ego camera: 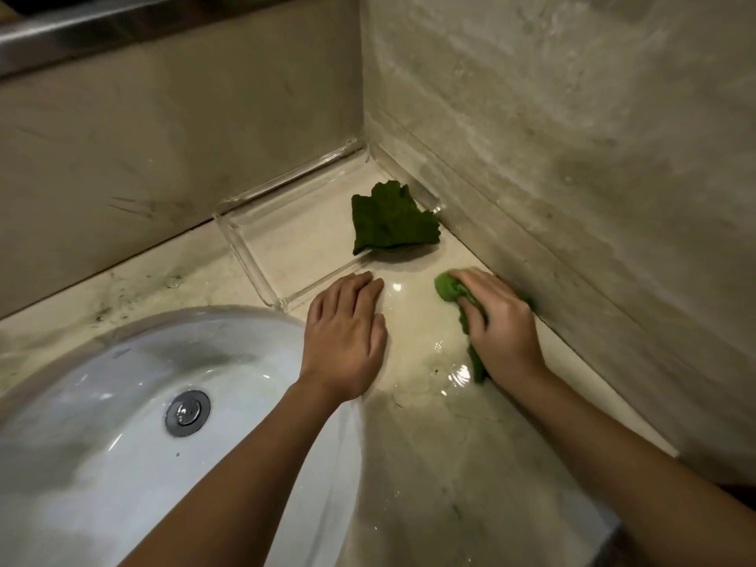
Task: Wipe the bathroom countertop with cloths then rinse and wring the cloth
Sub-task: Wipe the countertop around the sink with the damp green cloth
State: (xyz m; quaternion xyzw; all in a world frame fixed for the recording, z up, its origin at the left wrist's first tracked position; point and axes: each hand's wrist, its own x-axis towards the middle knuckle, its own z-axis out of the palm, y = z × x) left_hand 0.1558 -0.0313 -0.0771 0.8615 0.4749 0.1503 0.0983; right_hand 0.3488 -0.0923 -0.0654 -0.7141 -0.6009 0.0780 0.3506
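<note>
1. The left forearm (245, 476) crosses the rim of a smooth, white, round sink (102, 403) with a metal drain plug (188, 413). The right forearm (605, 452) reaches over the countertop (429, 464).
2. The bright green cloth (448, 288) is bunched into a thick, nubbly wad under the right hand (501, 325), on the countertop just beside the side wall (572, 178).
3. The right hand's fingers curl over the wad and grip it, pressing it down.
4. The wad's long axis runs from the wrist to the fingertips, parallel to the side wall, pointing toward the back corner.
5. The left hand (345, 333) lies flat on the countertop, fingers straight, holding nothing, between the sink and the wad.
6. The countertop is pale, glossy stone, wet and shining between the 2 hands.
7. A dark green cloth (390, 223) lies crumpled near the corner, overlapping a clear, rectangular tray (245, 247).
8. The walls are mottled beige stone.
</note>
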